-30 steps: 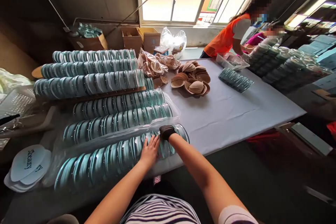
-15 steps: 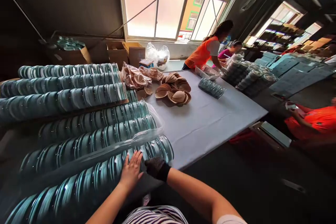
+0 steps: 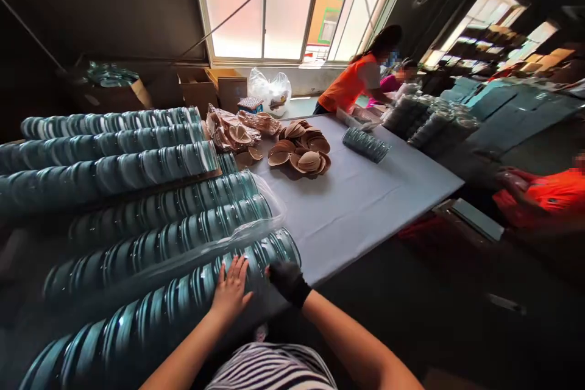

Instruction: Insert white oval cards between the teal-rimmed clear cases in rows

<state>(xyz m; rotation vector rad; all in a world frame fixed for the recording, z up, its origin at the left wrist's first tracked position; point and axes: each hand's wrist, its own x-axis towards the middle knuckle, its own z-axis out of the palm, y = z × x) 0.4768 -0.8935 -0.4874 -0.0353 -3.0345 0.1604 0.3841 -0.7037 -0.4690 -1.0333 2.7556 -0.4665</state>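
Closest to me, a long sideways row of stacked round glass pieces [image 3: 150,304] with shiny rims runs from lower left towards the table's middle. My left hand [image 3: 232,286], bare, lies open with its fingers spread on top of this row. Beside the row's right end, my right hand [image 3: 287,280] wears a dark glove and has its fingers curled closed. Whatever it may hold is hidden. Behind the near row, clear plastic film [image 3: 228,241] stretches along another row of glass pieces [image 3: 159,244].
More glass rows [image 3: 105,164] lie farther left. Brown rounded discs [image 3: 301,152] and wrapped brown pieces [image 3: 228,128] sit mid-table. Beyond them is a short glass stack [image 3: 365,145] on the grey tabletop [image 3: 347,213]. A person in orange [image 3: 350,82] leans over the far side; another [image 3: 548,198] is at right.
My right hand has moved a little to the right along the near row, towards its end. The left hand stays flat on the row. The view has shifted slightly.
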